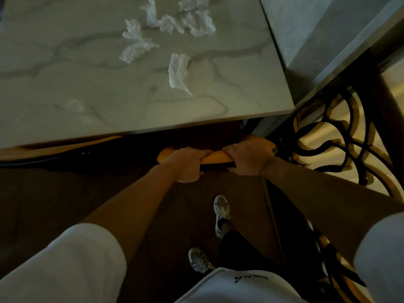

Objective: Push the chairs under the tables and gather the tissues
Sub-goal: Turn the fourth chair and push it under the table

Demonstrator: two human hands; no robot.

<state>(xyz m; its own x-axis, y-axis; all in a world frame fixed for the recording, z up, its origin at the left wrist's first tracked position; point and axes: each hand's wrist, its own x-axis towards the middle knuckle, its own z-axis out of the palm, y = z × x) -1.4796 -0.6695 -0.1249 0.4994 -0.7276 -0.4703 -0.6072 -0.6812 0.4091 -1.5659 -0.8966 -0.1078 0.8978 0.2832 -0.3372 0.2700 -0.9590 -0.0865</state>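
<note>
Chair [216,159]: orange backrest top only; seat and legs hidden under tabletop [87,101], dim light, frame hard to make out.
My left hand [188,164]: wrapped tight on backrest top, left part.
My right hand [248,158]: wrapped tight on same backrest, right part, just beside the left.
Tissues [178,72]: several crumpled white pcs loose on marble-look tabletop, well apart from my hands; one lone pc nearest me, cluster [168,20] farther back, topmost pcs cut off by frame edge. Faint pale patch near front-left edge, can't tell if tissue.
2nd chair [65,147]: orange sliver at left under tabletop edge, rest hidden.
Black scrollwork railing [332,136]: right side, partly cut off.
No containers in view.
</note>
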